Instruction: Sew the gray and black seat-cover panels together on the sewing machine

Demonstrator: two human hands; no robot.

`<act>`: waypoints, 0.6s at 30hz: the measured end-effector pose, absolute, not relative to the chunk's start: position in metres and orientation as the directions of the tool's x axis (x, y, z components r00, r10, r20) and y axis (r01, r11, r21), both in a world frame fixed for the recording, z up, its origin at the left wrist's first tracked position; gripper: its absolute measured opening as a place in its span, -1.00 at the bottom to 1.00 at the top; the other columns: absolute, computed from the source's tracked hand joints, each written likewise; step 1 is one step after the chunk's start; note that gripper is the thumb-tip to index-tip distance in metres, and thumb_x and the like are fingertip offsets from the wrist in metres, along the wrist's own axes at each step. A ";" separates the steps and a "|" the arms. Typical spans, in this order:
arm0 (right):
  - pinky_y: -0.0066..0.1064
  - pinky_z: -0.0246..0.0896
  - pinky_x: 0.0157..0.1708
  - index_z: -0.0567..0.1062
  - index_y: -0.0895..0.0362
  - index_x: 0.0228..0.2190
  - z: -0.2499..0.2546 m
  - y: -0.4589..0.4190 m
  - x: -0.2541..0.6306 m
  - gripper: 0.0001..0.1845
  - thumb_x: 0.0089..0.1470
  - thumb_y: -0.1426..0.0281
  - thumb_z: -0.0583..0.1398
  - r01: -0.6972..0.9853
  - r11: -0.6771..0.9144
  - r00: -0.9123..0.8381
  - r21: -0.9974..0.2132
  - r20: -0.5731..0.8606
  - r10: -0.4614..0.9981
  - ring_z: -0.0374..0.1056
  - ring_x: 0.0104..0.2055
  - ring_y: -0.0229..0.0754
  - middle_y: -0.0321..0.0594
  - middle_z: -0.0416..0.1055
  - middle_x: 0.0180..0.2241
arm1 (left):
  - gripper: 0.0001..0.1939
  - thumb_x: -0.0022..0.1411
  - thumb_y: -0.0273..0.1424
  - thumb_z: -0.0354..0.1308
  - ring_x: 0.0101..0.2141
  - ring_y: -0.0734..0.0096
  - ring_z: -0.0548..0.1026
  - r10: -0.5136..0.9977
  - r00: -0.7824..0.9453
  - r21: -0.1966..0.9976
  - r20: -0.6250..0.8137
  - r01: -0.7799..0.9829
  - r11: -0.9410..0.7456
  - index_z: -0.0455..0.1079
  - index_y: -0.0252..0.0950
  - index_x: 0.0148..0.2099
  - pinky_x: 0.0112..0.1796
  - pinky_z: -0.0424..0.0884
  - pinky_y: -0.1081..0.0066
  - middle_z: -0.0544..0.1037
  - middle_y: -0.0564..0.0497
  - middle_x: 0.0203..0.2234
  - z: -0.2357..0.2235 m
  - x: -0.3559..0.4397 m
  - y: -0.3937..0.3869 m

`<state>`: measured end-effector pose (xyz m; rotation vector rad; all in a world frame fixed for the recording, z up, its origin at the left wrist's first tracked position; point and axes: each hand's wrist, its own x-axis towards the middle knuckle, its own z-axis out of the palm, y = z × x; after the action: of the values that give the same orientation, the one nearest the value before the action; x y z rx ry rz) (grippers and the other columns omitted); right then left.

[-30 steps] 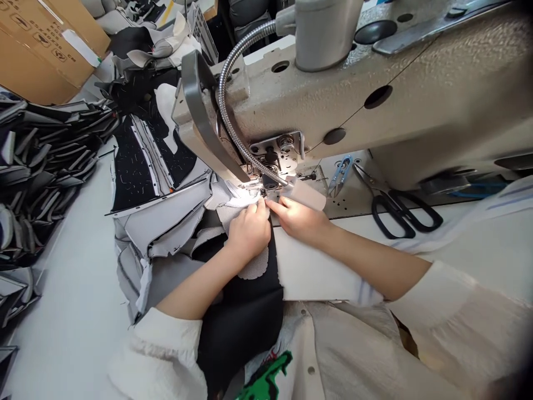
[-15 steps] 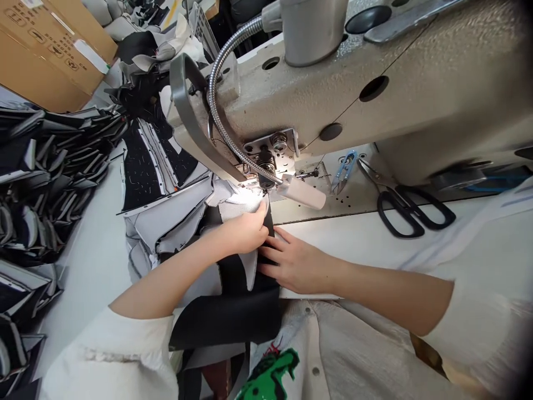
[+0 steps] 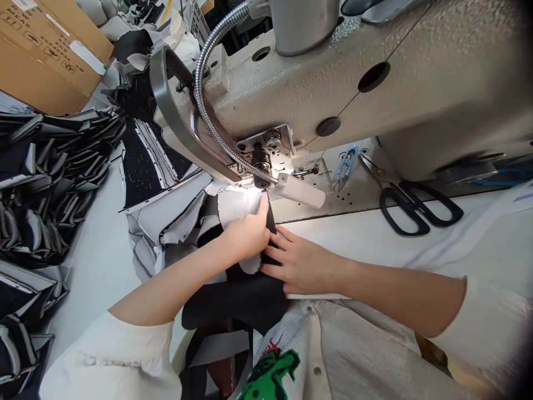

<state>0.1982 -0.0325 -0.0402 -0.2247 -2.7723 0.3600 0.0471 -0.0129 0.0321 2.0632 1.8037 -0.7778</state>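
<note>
Under the lit presser foot of the sewing machine point(image 3: 261, 173) lies a light grey fabric piece point(image 3: 237, 205) on top of a black fabric panel point(image 3: 237, 303). My left hand point(image 3: 247, 236) is closed on the grey piece near its right edge, index finger stretched toward the needle; the thumb is hidden. Close beside it, my right hand point(image 3: 302, 264) lies flat with fingers spread on the black panel at the table's front edge. The panel's lower part drapes over that edge. Glare at the needle hides the stitch line.
Black-handled scissors point(image 3: 416, 205) and blue thread snips point(image 3: 345, 166) lie right of the needle. Sewn black-and-grey pieces point(image 3: 166, 205) sit left of the machine. Stacks of similar pieces point(image 3: 54, 172) cover the far left, below a cardboard box point(image 3: 50, 55). A lamp point(image 3: 300, 190) hangs by the needle.
The grey piece and black panel have moved forward toward the needle, and the grey tail below my left hand is shorter. My left index finger has straightened. My right hand stays flat.
</note>
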 end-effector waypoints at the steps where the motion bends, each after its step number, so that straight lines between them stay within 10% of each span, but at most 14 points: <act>1: 0.08 -0.11 0.13 0.43 0.12 -0.10 -0.040 -0.033 0.198 -0.54 -0.04 0.19 0.26 0.115 0.959 -0.932 -0.261 0.306 0.195 0.10 0.10 0.16 0.01 0.32 -0.07 | -0.34 0.28 -0.36 -0.13 -0.35 0.11 0.55 0.839 0.082 -0.119 -0.537 0.978 -0.171 -0.22 -0.42 0.36 -0.37 0.39 0.31 0.58 -0.16 -0.37 0.032 0.042 -0.013; 4: 0.09 -0.13 0.13 0.47 0.12 -0.17 -0.041 -0.033 0.197 -0.59 -0.04 0.17 0.26 0.121 0.966 -0.937 -0.229 0.296 0.188 0.16 0.02 0.15 -0.03 0.36 -0.17 | -0.56 0.35 -0.31 -0.23 -0.23 0.14 0.52 0.942 0.139 -0.175 -0.306 0.964 -0.199 0.23 -0.26 0.18 -0.28 0.40 0.30 0.52 -0.16 -0.18 0.026 0.028 -0.008; 8: 0.10 -0.13 0.12 0.47 0.12 -0.17 -0.041 -0.032 0.196 -0.58 -0.05 0.17 0.26 0.125 0.968 -0.939 -0.218 0.288 0.186 0.18 -0.03 0.14 -0.04 0.37 -0.21 | -0.62 0.32 -0.41 -0.18 -0.11 0.15 0.45 0.979 0.202 -0.302 -0.017 0.933 -0.198 0.33 -0.30 0.08 -0.22 0.38 0.35 0.44 -0.21 -0.05 0.009 0.011 0.004; 18: 0.06 -0.16 0.17 0.47 0.12 -0.19 -0.044 -0.029 0.197 -0.65 -0.03 0.23 0.25 0.107 0.956 -0.930 -0.272 0.312 0.193 0.18 -0.03 0.05 -0.07 0.37 -0.21 | -0.65 0.30 -0.40 -0.13 -0.31 0.11 0.54 0.995 0.069 -0.241 -0.071 0.967 -0.084 0.50 -0.37 -0.18 -0.32 0.38 0.28 0.56 -0.19 -0.36 0.002 0.014 0.033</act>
<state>0.1973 -0.0290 -0.0439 -0.2186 -2.7678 0.3590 0.0136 0.0327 0.0022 2.3870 2.2085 -0.3571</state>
